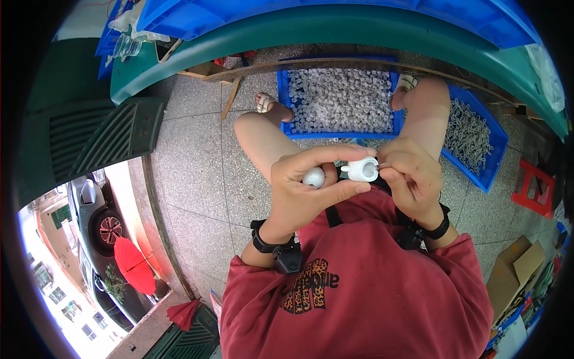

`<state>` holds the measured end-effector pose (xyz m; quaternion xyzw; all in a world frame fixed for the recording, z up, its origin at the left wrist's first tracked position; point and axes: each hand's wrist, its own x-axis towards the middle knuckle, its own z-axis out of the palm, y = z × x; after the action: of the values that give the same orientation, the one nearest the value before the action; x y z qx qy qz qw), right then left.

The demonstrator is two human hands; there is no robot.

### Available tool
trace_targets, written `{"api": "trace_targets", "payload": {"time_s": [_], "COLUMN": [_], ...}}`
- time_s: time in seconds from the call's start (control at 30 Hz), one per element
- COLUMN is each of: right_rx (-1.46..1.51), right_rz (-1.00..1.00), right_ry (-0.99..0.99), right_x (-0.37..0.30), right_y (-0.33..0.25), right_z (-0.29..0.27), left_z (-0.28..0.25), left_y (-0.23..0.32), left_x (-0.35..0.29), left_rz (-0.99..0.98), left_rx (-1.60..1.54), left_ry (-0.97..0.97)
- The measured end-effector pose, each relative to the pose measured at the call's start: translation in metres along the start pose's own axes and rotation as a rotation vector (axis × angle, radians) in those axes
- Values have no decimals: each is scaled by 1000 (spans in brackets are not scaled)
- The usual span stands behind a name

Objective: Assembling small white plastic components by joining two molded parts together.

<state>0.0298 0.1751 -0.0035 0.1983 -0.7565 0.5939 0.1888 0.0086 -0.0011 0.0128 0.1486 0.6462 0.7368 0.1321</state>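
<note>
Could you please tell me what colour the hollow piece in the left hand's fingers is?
White; the hollow piece shows best in the head view.

Daylight glares white over the building [60, 299] at lower left, the floor [197, 161] looks softly lit, and the tabletop [335, 37] curves with distortion.

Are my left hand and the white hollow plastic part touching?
Touching. The head view shows the left hand pinching the white hollow plastic part, its thumb against the near side.
</note>
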Motion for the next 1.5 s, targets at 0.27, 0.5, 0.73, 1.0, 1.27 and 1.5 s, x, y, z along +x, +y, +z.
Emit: {"api": "trace_targets", "payload": {"time_s": [0.27,0.5,0.73,1.0,1.27,1.5], "right_rx": [73,106,138,260,288,305], "right_rz": [-57,69,198,278,342,352], "right_ry": [13,76,174,249,322,364], "right_x": [-3,-3,-20,-25,-32,-32], "right_y": [3,0,17,25,39,44], "right_z": [-8,-13,-20,-29,-43,-58], "left_z": [-2,-14,-62,-34,-60,-168], "left_y": [-1,-10,-17,102,108,109], "left_x": [6,34,81,138,196,246], "left_rz": [-79,-155,154,329,563,423], "left_rx": [-63,-11,424,236,712,1473], "left_ry": [47,42,32,272,395,344]}}
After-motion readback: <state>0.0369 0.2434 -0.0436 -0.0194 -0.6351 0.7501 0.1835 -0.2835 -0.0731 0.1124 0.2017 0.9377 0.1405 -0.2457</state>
